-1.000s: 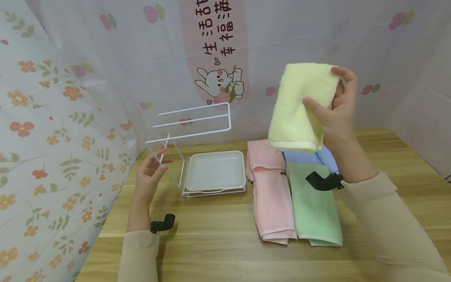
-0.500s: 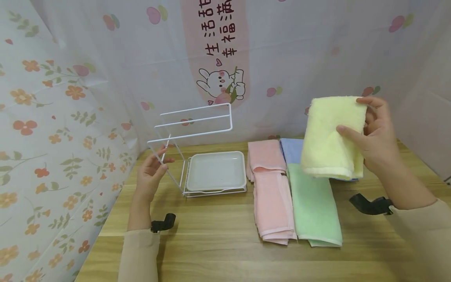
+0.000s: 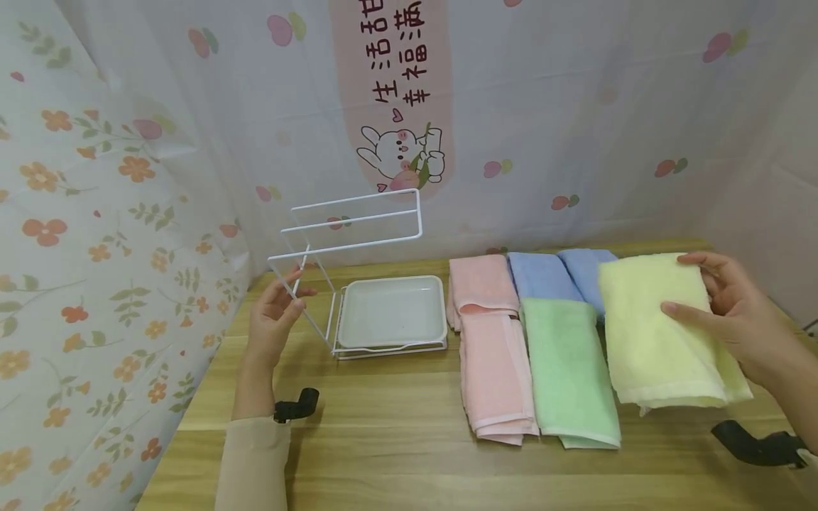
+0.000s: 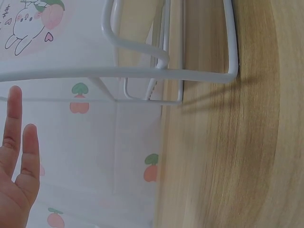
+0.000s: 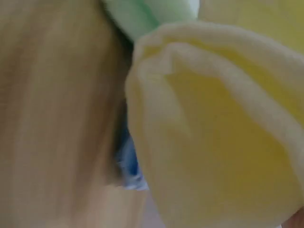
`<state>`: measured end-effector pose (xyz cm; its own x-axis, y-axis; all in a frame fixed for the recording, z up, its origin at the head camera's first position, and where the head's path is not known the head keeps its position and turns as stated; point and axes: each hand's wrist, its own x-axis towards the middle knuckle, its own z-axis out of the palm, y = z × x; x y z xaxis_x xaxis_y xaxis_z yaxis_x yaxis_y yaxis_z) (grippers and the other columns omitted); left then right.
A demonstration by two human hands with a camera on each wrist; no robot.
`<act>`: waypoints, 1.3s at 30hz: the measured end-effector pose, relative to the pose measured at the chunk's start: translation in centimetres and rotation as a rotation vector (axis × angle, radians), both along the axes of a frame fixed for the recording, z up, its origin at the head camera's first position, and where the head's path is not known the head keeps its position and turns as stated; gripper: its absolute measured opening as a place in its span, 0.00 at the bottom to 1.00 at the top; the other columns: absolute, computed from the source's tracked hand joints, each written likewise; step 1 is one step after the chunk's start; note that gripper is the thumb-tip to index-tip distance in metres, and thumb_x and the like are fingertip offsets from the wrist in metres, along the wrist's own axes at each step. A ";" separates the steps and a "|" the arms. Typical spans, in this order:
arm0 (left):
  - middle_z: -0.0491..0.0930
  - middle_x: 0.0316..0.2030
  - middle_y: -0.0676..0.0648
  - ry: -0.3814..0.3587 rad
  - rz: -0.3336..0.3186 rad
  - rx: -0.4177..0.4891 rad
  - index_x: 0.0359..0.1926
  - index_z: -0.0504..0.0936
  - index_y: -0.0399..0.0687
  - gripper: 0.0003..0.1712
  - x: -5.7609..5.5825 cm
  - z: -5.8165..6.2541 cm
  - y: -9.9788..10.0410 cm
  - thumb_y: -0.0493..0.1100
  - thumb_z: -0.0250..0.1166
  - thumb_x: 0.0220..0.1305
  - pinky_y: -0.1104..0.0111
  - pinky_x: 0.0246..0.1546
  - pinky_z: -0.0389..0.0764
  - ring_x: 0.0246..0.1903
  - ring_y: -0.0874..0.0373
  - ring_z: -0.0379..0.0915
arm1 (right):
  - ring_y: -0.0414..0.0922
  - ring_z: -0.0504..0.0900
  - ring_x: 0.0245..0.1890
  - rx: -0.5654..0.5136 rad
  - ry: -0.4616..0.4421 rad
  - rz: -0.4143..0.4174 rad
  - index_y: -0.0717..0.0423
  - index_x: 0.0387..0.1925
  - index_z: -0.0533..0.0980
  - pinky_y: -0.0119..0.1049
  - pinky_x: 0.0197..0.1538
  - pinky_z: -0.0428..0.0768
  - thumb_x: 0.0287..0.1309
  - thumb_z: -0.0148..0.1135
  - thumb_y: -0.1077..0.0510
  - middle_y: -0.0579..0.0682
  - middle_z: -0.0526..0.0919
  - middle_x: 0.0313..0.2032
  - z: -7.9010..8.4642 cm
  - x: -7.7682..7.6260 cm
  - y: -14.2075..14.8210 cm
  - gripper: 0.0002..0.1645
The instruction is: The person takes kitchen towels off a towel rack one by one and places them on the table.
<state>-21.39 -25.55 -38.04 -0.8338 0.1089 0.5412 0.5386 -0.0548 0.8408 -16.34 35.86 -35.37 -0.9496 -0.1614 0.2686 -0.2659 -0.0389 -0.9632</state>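
Note:
My right hand (image 3: 735, 312) pinches a folded yellow towel (image 3: 652, 333) by its upper right corner, thumb in front and fingers behind. The towel hangs to the right of a folded green towel (image 3: 569, 369) and overlaps a blue towel (image 3: 588, 273) in the head view. Up close in the right wrist view, the yellow towel's (image 5: 223, 142) loose folds fill most of the picture. My left hand (image 3: 271, 319) is at the left side of a white wire rack (image 3: 351, 246). Its fingers (image 4: 14, 109) reach out straight, one fingertip right at a rack wire.
A shallow white tray (image 3: 393, 312) sits in the rack's base. Two pink towels (image 3: 495, 376) lie left of the green one, with another blue towel (image 3: 543, 277) behind it. A printed curtain (image 3: 543, 106) closes off the back of the wooden table (image 3: 383, 440).
The yellow towel has come down and to the right in my right hand, from high above the other towels to beside the green one. The left hand stays at the rack.

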 end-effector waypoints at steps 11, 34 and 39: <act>0.75 0.65 0.55 -0.004 -0.009 0.015 0.64 0.75 0.44 0.27 0.1 0.1 0.0 0.22 0.52 0.67 0.72 0.58 0.76 0.51 0.59 0.80 | 0.42 0.87 0.38 0.116 -0.160 0.179 0.43 0.66 0.58 0.45 0.28 0.86 0.65 0.48 0.80 0.35 0.80 0.54 -3.5 0.5 1.8 0.38; 0.75 0.65 0.54 0.003 -0.016 0.008 0.64 0.74 0.43 0.27 0.0 0.2 0.2 0.23 0.52 0.67 0.69 0.60 0.75 0.51 0.58 0.80 | 0.26 0.73 0.44 0.706 -0.206 0.034 0.49 0.70 0.56 0.34 0.36 0.81 0.67 0.62 0.59 0.42 0.72 0.56 -6.2 -0.9 3.2 0.36; 0.76 0.64 0.54 0.010 -0.023 0.015 0.63 0.75 0.45 0.27 0.0 0.2 0.1 0.23 0.52 0.67 0.69 0.60 0.75 0.50 0.59 0.80 | 0.58 0.76 0.53 0.807 -0.247 0.071 0.61 0.71 0.48 0.37 0.40 0.78 0.66 0.63 0.55 0.75 0.60 0.61 -6.0 -1.0 3.0 0.43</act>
<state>-21.40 -25.45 -37.88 -0.8255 0.1199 0.5515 0.5457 -0.0799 0.8342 -17.38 38.88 -41.34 -0.9463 -0.2759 -0.1686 -0.0669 0.6773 -0.7327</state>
